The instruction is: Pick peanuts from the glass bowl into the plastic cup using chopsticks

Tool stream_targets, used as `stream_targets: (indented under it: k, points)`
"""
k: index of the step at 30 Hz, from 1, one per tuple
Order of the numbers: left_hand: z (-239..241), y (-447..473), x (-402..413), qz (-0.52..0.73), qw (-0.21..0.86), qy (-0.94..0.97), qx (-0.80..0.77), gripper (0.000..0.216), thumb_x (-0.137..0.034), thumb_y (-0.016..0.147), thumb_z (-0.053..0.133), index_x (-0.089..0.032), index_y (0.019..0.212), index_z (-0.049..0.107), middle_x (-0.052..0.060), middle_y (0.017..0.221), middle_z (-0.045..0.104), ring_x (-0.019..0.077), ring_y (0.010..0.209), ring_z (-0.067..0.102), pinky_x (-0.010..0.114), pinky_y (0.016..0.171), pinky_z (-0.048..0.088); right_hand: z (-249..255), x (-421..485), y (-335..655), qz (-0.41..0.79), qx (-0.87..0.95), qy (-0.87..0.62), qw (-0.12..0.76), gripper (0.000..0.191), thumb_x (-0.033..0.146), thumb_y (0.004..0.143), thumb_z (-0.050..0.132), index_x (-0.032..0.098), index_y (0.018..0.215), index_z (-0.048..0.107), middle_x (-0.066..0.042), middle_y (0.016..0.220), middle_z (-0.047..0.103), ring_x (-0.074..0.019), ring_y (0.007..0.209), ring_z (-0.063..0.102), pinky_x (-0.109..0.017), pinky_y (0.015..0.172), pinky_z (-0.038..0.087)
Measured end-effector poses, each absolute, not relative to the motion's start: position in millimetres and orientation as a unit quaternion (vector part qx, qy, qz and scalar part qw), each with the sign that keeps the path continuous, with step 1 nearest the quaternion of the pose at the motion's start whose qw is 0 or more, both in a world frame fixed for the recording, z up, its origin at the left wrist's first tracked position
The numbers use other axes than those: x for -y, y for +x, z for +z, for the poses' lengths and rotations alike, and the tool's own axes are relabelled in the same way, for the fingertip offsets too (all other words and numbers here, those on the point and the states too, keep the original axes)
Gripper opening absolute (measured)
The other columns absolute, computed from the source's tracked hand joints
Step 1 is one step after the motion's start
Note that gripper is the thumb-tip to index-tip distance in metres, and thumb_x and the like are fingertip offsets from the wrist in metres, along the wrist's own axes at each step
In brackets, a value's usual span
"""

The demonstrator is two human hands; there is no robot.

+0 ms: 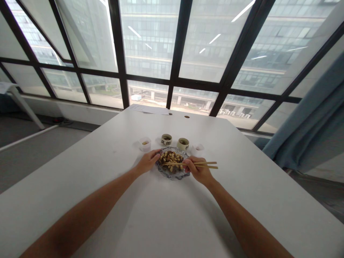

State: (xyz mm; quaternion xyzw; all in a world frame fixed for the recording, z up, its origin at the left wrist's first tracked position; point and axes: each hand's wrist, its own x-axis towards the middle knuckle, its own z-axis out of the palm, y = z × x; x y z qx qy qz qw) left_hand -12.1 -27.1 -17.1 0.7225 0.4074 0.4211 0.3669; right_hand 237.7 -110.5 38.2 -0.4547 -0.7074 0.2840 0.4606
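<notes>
A clear glass plate (pixel 172 175) with a scalloped rim stands on the white table, bearing a mixed heap of pale and dark brown small pieces (pixel 172 157), perhaps nuts or beans. My left hand (pixel 147 161) holds the plate's left rim, thumb near the heap. Gripped in my right hand (pixel 198 170) is a pair of wooden chopsticks (pixel 205 164). Their tips reach leftward over the heap; whether a piece is between them is too small to tell. Just behind the plate are two cream cups with dark lettering, a left cup (pixel 166 140) and a right cup (pixel 183 144), each with dark contents.
A small white dish (pixel 145 144) with yellowish bits stands left of the cups. Another white dish (pixel 198 148) lies to their right, partly behind my right hand. Papers (pixel 147 109) rest at the table's far edge, by the windows. A blue curtain (pixel 303 122) hangs at right.
</notes>
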Motion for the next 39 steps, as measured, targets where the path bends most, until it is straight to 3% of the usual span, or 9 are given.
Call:
stream_targets:
  k: [9, 15, 22, 31, 39]
  points:
    - [-15, -12, 28, 0.422, 0.368, 0.720, -0.410, 0.051, -0.048, 0.085, 0.053, -0.017, 0.124, 0.064, 0.008, 0.122, 0.069, 0.0255, 0.112, 0.064, 0.040, 0.102, 0.047, 42, 116, 236, 0.209, 0.692, -0.490, 0.488, 0.044, 0.054, 0.088, 0.057, 0.021, 0.062, 0.067, -0.003, 0.053, 0.064, -0.0153, 0.046, 0.058, -0.025, 0.046, 0.046]
    - [-13, -12, 29, 0.421, 0.357, 0.725, -0.411, 0.051, -0.047, 0.086, 0.051, -0.015, 0.124, 0.064, 0.009, 0.123, 0.068, 0.0262, 0.113, 0.063, 0.040, 0.103, 0.047, 33, 118, 226, 0.294, 0.672, -0.462, 0.498, 0.044, 0.055, 0.089, 0.054, 0.020, 0.066, 0.068, -0.005, 0.059, 0.067, -0.0155, 0.046, 0.059, -0.026, 0.044, 0.048]
    - [-14, -11, 29, 0.421, 0.364, 0.723, -0.408, 0.051, -0.047, 0.086, 0.050, -0.016, 0.124, 0.064, 0.007, 0.121, 0.069, 0.0249, 0.112, 0.063, 0.038, 0.103, 0.047, 22, 113, 223, 0.297, 0.669, -0.461, 0.502, 0.037, 0.051, 0.088, 0.058, 0.021, 0.070, 0.068, -0.003, 0.057, 0.067, -0.0165, 0.048, 0.061, -0.027, 0.046, 0.050]
    - [-15, -11, 28, 0.418, 0.352, 0.730, -0.410, 0.052, -0.047, 0.087, 0.048, -0.014, 0.124, 0.063, 0.010, 0.123, 0.068, 0.0260, 0.114, 0.062, 0.039, 0.104, 0.046, 22, 112, 218, 0.313, 0.640, -0.478, 0.514, 0.043, 0.057, 0.088, 0.056, 0.020, 0.066, 0.065, -0.004, 0.058, 0.067, -0.0160, 0.047, 0.061, -0.026, 0.043, 0.047]
    - [-14, -12, 28, 0.417, 0.358, 0.730, -0.406, 0.051, -0.047, 0.087, 0.049, -0.016, 0.125, 0.063, 0.008, 0.123, 0.068, 0.0249, 0.114, 0.062, 0.038, 0.102, 0.047, 34, 99, 228, 0.376, 0.472, -0.488, 0.631, 0.051, 0.072, 0.076, 0.060, 0.021, 0.069, 0.059, -0.002, 0.050, 0.063, -0.0146, 0.035, 0.053, -0.026, 0.032, 0.038]
